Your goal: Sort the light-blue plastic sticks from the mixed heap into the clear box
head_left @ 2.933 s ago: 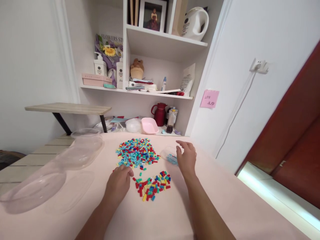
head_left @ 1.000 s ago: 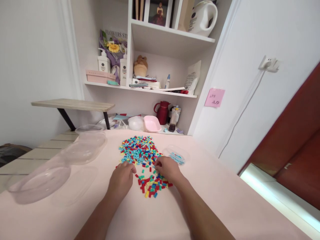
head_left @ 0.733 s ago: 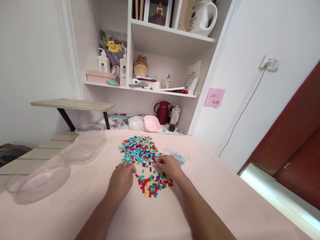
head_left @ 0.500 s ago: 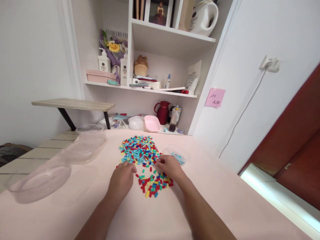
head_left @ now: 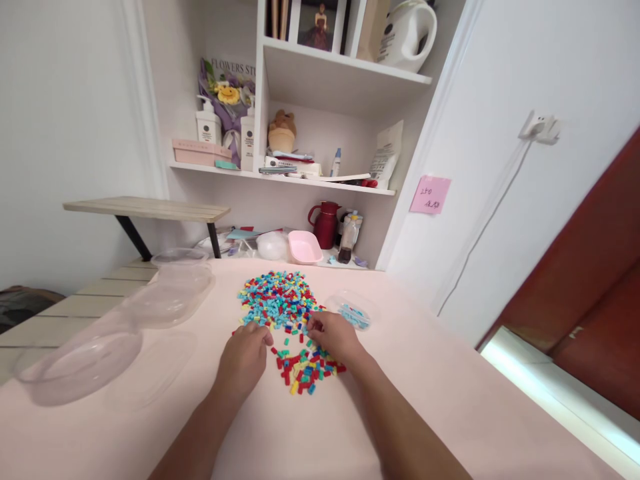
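Your right hand (head_left: 334,335) has come back from the small clear dish of blue pieces (head_left: 353,311) to the small mixed pile of coloured plastic beads (head_left: 309,370) on the pink worktop (head_left: 310,440); its fingertips seem pinched (contents too small to tell). Your left hand (head_left: 245,357) rests curled by the large bead heap (head_left: 278,300), holding nothing visible.
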Available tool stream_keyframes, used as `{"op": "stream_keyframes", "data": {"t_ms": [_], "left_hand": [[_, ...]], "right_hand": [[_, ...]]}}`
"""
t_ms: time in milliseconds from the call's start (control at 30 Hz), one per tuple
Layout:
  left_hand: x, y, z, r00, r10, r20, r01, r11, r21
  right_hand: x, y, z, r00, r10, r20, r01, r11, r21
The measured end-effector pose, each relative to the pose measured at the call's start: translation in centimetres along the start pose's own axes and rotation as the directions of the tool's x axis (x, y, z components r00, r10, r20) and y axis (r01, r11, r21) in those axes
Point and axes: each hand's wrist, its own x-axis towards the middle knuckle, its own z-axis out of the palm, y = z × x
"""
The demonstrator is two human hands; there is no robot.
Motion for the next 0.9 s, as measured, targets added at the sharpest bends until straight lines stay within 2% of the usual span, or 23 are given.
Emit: {"op": "stream_keyframes", "data": {"t_ms": [400,667,733,800,900], "left_hand": [[0.0,0.0,0.0,1.000,-0.001,0.002,0.001,1.000,0.009],[0.0,0.2,-0.2,1.000,-0.005,0.000,0.005,1.000,0.008],[0.0,0.2,-0.2,1.000,-0.004,-0.005,0.004,1.000,0.006],[0.0,0.2,-0.2,1.000,0.002,-0.009,-0.002,1.000,0.003],[-0.1,0.3,-0.3,1.000,0.002,0.001,-0.002,1.000,0.001]], "right_hand": [[0.1,0.2,0.1,1.000,0.021,-0.005,-0.021,0.999,0.048],[0.1,-0.3,0.3,0.998,-0.047,-0.045,0.048,0.999,0.018],[0.0,-0.3,0.0,0.991,-0.081,-0.105,0.086,0.995,0.045],[-0.1,-0.2,-0.7,0.968,-0.113,-0.222,0.137,0.986,0.094],[-0.3,0.5,-2.3,0.879,-0.081,-0.470,0.183,0.967,0.175]]}}
